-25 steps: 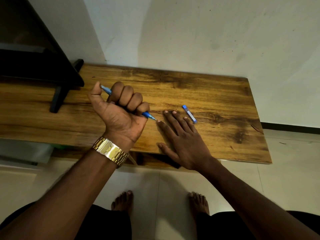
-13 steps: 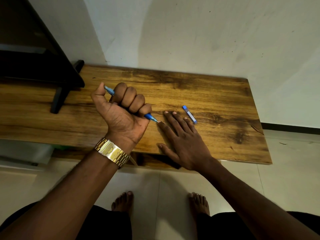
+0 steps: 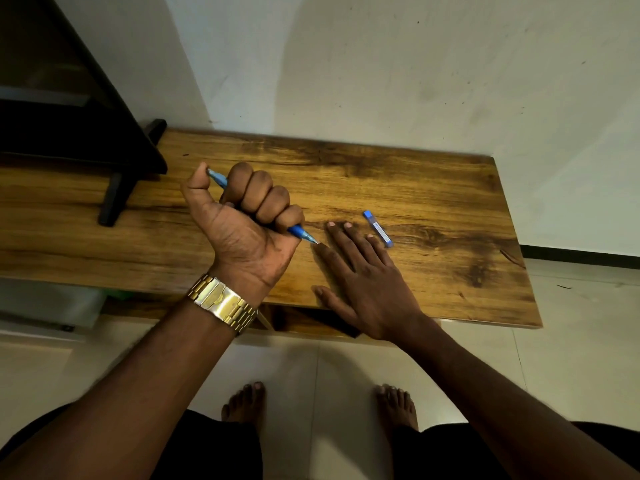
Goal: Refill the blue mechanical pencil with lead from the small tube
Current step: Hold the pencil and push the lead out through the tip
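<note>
Currently: left hand (image 3: 242, 233) fist-grips blue mechanical pencil (image 3: 300, 232), tip at index finger of right hand (image 3: 363, 278), which lies flat on table (image 3: 433, 188). Lead tube (image 3: 377, 227) just beside fingertips. Risk: pressed tip snaps lead.

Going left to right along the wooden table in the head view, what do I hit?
Black stand foot → left hand gripping the blue mechanical pencil, tip pointing right → right hand flat on the wooden table → small lead tube, lying just beyond the fingertips.
</note>
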